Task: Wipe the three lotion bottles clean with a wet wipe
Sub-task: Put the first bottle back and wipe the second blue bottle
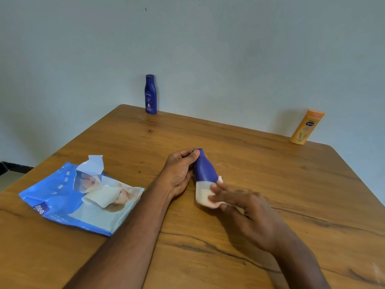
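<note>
At the middle of the wooden table [270,184], two hands clean a blue lotion bottle [205,170] with a wet wipe [203,193].

The left hand [180,174] grips the bottle near its cap end, fingers curled around it, and the bottle lies tilted with the cap pointing away from the person. The right hand [241,207] pinches the white wipe, which is wrapped around the bottle's lower end. To the left lies an open blue wipes pack [62,205] with one wipe sticking out. At the far edge stand a second blue bottle [150,94], upright near the wall, and an orange bottle [307,127] at the right, well apart from each other.
</note>
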The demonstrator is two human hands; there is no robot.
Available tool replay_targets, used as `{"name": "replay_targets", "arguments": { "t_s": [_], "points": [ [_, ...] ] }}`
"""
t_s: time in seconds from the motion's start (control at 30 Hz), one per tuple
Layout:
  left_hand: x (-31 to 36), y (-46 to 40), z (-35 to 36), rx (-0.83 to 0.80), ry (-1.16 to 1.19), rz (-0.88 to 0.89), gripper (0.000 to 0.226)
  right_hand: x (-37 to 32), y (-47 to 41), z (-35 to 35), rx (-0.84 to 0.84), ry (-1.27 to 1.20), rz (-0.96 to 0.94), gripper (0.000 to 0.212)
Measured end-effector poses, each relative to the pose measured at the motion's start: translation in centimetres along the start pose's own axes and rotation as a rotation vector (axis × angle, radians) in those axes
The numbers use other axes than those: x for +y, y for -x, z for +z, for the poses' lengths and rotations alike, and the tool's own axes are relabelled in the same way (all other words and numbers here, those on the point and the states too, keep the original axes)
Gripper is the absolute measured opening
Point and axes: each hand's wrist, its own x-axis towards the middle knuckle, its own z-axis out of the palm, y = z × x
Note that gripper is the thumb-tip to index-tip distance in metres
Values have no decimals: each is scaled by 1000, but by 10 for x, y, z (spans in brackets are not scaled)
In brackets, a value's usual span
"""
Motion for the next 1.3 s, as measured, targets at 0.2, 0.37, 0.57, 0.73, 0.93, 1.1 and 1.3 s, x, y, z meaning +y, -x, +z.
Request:
{"name": "replay_targets", "arguments": {
  "t_s": [0.2, 0.37, 0.57, 0.73, 0.93, 1.1, 1.3],
  "points": [
    [-3, 0, 1, 3, -24, 31, 19, -1, -18, 12, 201, 147, 145, 39],
    [0, 0, -1, 16, -32, -2, 19, -20, -21, 29, -1, 209, -31, 43],
    [1, 1, 1, 28, -13, 0, 20, -5, -2, 6, -19, 65, -32, 37],
    [0, 2, 0, 26, -24, 6, 23, 10, -2, -3, 94, 142, 110, 35],
    [2, 6, 1, 10, -13, 4, 25, 17, -5, -4, 369, 73, 389, 30],
    [5, 10, 0, -83, 5, -44, 27, 18, -1, -10, 736, 48, 502, 33],
    [4, 10, 1, -128, -54, -42, 32, -21, -18, 23, 535, -67, 356, 37]
  ]
}}
